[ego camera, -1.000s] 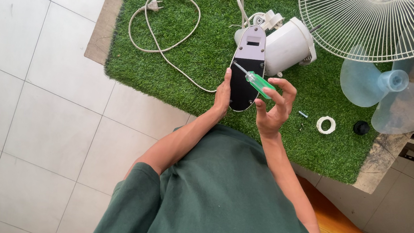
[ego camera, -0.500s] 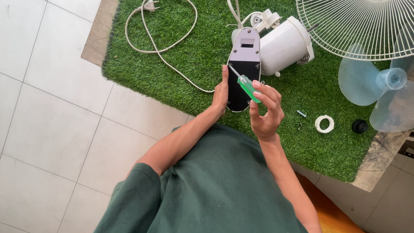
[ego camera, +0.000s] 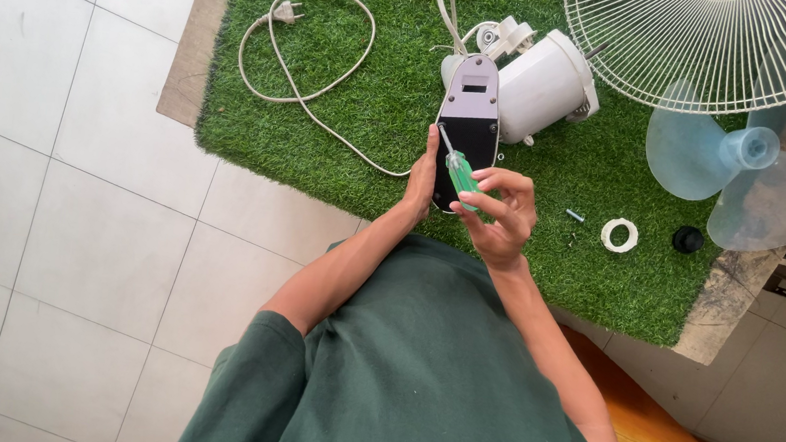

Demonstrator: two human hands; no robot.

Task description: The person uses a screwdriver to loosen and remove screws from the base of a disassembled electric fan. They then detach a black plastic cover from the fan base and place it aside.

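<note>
- The left hand (ego camera: 421, 178) grips the near end of a long, rounded fan housing (ego camera: 468, 123), fingers wrapped around its left edge; the panel is smooth plastic, pale grey at the far end and glossy black under the hands.
- The right hand (ego camera: 500, 211) is closed around the translucent green handle of a screwdriver (ego camera: 456, 165); its thin metal shaft slants away from the hand, and the tip meets the black panel.
- Just beyond the hands, touching the housing's far right side, lies a white cylindrical motor casing (ego camera: 545, 85).
- Everything rests on a mat of coarse green artificial grass (ego camera: 343, 141), with smooth pale floor tiles (ego camera: 56, 173) to the left of the left arm.
- Well left of the left hand, a cream power cord (ego camera: 309, 48) loops loosely, ending in a plug.
- Right of the right hand sit a small white ring (ego camera: 619, 234) and a black cap (ego camera: 688, 239); further off, translucent blue fan blades (ego camera: 747, 181) and a white wire grille (ego camera: 712, 40), cut off by the frame.
- Which screw the tip sits in is too small to tell.
</note>
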